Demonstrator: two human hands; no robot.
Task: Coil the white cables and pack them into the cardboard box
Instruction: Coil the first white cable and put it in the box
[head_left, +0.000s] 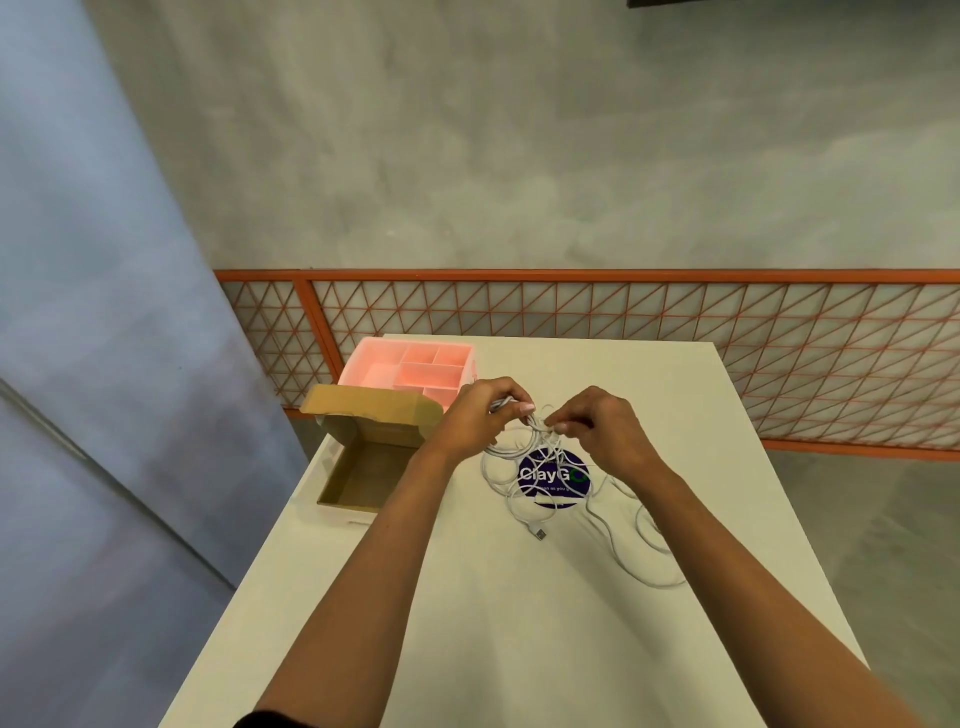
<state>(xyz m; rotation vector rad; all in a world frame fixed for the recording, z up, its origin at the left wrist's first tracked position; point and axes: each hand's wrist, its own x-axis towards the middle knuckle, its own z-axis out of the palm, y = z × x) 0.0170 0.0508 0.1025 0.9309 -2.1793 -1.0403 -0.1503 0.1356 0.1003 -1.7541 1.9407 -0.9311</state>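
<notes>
Both hands, left hand (475, 415) & right hand (597, 423), pinch tangled white cables (524, 467) over table (519, 623); cardboard box (363, 467) open at left.

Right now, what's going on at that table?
A person is coiling white cables over the table. The left hand grips a bunch of loops, and the right hand pinches a strand beside it. The rest trails loose across a blue sticker, its USB plug lying free. The box sits open at the left with nothing visible inside, a pink organizer behind it.
</notes>
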